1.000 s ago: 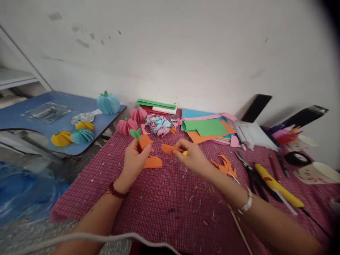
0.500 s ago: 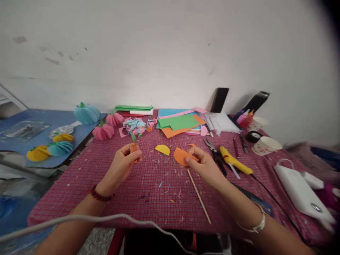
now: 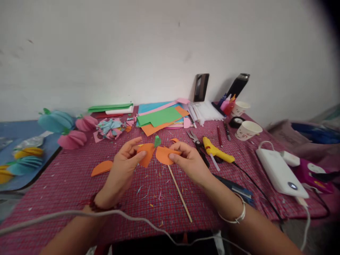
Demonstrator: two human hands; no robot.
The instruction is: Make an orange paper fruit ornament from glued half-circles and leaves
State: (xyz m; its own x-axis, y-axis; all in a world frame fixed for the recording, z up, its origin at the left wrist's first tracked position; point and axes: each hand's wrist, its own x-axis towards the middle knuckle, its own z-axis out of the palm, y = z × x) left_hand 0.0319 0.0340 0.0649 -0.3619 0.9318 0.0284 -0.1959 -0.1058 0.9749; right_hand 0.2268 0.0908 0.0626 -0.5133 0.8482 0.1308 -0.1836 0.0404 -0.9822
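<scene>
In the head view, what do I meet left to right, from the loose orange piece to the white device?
Loose orange piece → left hand → folded orange paper → orange half-circle → right hand → yellow glue gun → white device.

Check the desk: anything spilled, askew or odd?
Paper shreds lie scattered across the checked cloth, and paper scraps are heaped untidily at back left. A white cable crosses in front of the left forearm, a possible snag.

The hands (image 3: 126,161) have come closer together, bringing their orange papers (image 3: 162,156) just beside each other
</scene>
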